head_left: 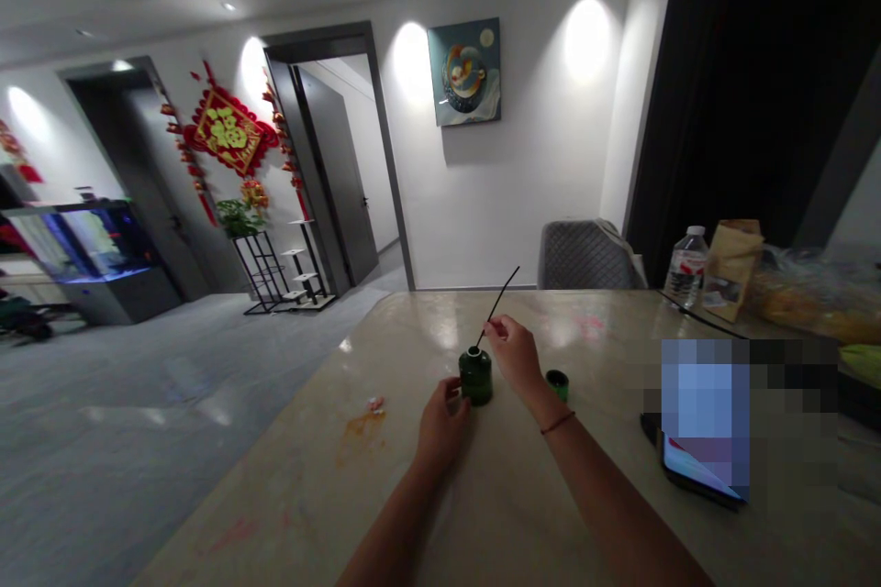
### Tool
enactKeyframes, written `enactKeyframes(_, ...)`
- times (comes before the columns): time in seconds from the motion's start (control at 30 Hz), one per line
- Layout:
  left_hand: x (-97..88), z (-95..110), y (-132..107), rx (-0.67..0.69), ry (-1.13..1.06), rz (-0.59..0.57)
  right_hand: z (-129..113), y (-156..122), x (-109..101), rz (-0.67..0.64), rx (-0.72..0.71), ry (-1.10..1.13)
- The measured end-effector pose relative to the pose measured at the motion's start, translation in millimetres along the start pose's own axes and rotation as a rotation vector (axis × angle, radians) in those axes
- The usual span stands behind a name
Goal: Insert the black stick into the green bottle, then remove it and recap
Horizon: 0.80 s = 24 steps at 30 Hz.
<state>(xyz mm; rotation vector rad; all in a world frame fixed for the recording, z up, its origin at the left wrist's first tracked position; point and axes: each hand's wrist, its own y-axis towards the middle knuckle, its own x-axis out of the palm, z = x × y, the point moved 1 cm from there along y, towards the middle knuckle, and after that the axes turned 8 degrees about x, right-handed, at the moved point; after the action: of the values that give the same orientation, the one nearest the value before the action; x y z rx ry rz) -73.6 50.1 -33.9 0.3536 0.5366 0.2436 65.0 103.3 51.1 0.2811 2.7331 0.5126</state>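
A dark green glass bottle [475,381] with a narrow pale-rimmed neck stands upright on the table. My left hand [444,422] is wrapped round its left side and lower part. Above the neck, my right hand [513,347] pinches a thin black stick [505,289], which slants up to the right. The stick's lower end is at the bottle's mouth; how far it reaches inside cannot be made out. A small green cap or cup [557,383] with a dark opening sits on the table just right of my right wrist.
The pale marble-look table [330,514] bears orange stains and a small crumpled scrap [375,404]. At right are a phone [702,468], a water bottle [686,266], a brown paper bag [733,266] and plastic bags [812,293]. A grey chair [588,257] stands behind the far edge.
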Motion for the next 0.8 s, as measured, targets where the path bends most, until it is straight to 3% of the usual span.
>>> enactKeyframes(0.27,-1.8,5,-1,-0.009,0.005,-0.013,20,-1,10,-0.151,0.053,-0.149)
enactKeyframes(0.5,-3.0,8,-1,-0.015,0.011,-0.006,27,15,-16,-0.186,0.14,-0.097)
enactKeyframes(0.7,-3.0,9,-2,-0.008,0.011,-0.01,30,2,-27,-0.468,0.117,-0.833)
enactKeyframes(0.8,-2.7,7,-2,0.001,0.001,-0.006,31,-10,-20,-0.511,0.144,-0.929)
